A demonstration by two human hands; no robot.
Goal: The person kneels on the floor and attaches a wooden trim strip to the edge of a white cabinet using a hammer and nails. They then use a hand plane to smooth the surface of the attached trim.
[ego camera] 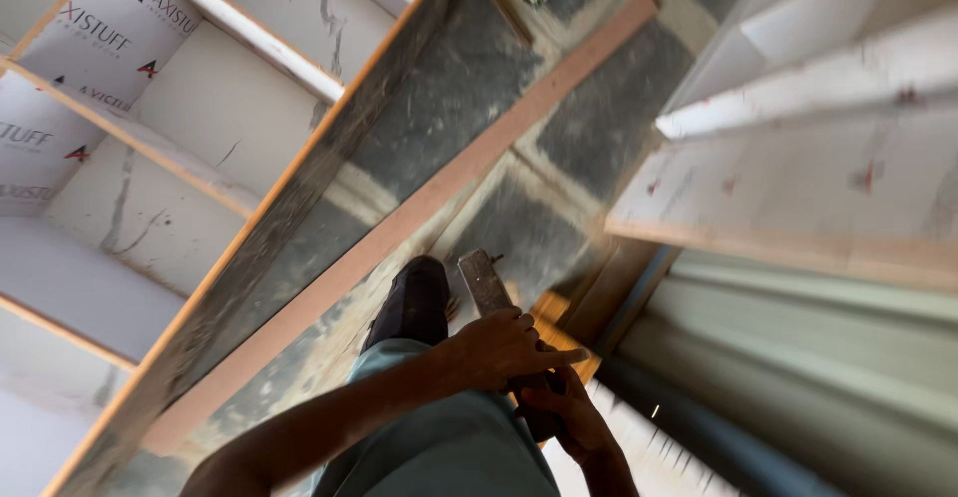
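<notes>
A white shelf unit [180,148] with wood-edged boards fills the left, and another white cabinet [828,158] hangs over the right, hemming in the grey floor [599,108]. A long wooden strip [419,208] lies slantwise across the floor, near the person's shoe [414,302]. Both hands meet low in the middle on a hammer [486,282]. It looks stiff and head-heavy, best gripped low on the handle. The left hand [504,347] has its fingers curled around it; the right hand [569,412] closes on the handle below.

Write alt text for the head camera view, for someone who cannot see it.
Seen from above, a person's left hand and right hand grip a hammer over a dusty tiled floor. A long wooden strip lies beside white shelving; a dark shoe shows below.
</notes>
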